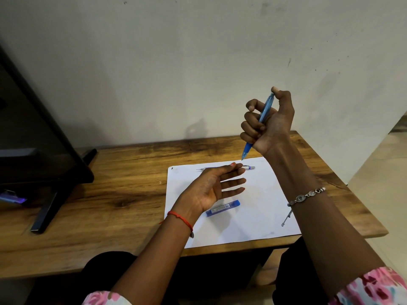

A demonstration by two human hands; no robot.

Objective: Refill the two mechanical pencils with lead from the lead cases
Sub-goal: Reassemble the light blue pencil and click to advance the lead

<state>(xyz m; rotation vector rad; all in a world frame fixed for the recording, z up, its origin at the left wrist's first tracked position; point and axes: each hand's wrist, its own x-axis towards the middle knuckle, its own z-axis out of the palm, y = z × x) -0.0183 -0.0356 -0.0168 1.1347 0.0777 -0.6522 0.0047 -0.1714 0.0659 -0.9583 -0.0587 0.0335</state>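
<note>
The right hand [269, 119] is gripping the blue mechanical pencil [259, 123] in a closed fist, thumb sitting on the top cap, tip pointing down above the far edge of the white paper sheet [264, 205]. The left hand [211, 188] is lying spread and empty, palm up, under that tip. This is looking like click-testing the lead feed; doing it well is probably meaning short presses with the pencil kept upright and the palm waiting below to catch any lead that slides out.

The wooden tabletop [110, 188] is standing against a plain pale wall [198, 62], with a dark monitor stand [50, 194] at its left. On the sheet, a blue lead case [223, 208] is lying just beside the left wrist. The second mechanical pencil [248, 167], a silver one, is lying at the sheet's far edge, partly hidden behind the left fingers.
</note>
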